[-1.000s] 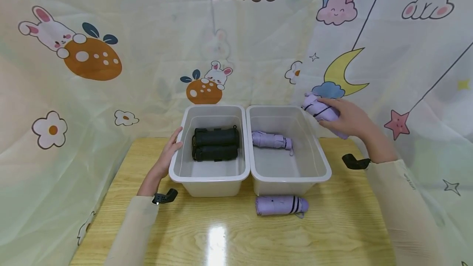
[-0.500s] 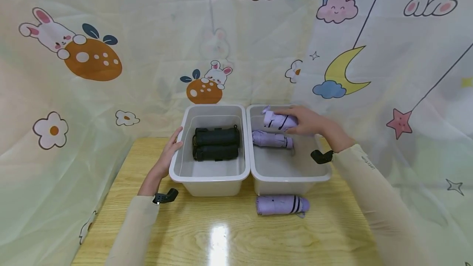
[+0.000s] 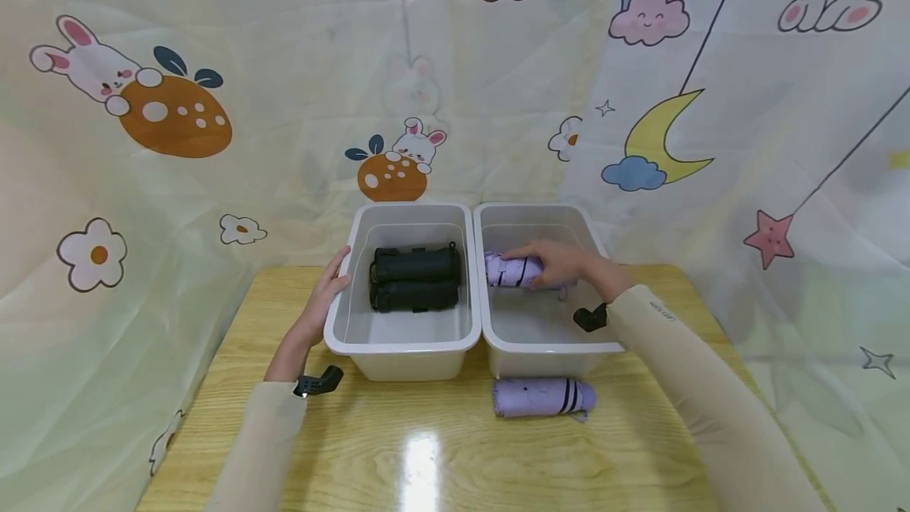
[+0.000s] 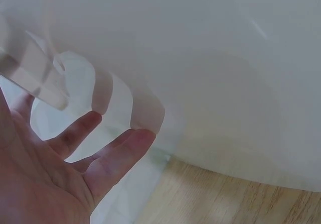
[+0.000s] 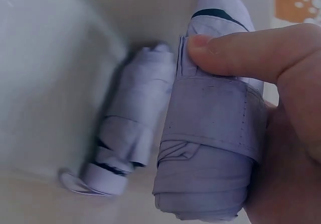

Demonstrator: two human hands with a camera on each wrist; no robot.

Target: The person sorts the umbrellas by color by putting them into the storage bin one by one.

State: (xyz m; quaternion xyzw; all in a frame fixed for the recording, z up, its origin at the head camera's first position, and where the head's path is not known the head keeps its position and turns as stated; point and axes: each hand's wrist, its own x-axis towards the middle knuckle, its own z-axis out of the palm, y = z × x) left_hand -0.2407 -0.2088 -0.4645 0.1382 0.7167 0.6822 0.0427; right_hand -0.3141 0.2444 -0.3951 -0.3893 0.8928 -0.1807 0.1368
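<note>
My right hand point(image 3: 558, 263) grips a folded lilac umbrella point(image 5: 210, 113) inside the right white bin point(image 3: 543, 348), thumb pressed along its wrapped fabric. Another lilac umbrella point(image 5: 133, 108) lies on that bin's floor, beside the held one in the right wrist view and mostly covered in the head view. With fingers extended, my left hand point(image 3: 321, 299) touches the outer left side of the left white bin point(image 3: 401, 344); fingertips point(image 4: 143, 136) meet the wall in the left wrist view. Two black rolled umbrellas, a rear one point(image 3: 415, 265) and a front one point(image 3: 415, 295), lie side by side in the left bin.
A third lilac umbrella point(image 3: 542, 398) lies on the wooden table point(image 3: 341, 449) in front of the right bin. Both bins stand against each other, rims touching. Behind them hangs a printed cloth point(image 3: 298, 141), which also closes off both sides.
My right hand has carried the lilac umbrella leftward from beyond the right bin's right rim, then down into that bin. The left hand has stayed at the left bin.
</note>
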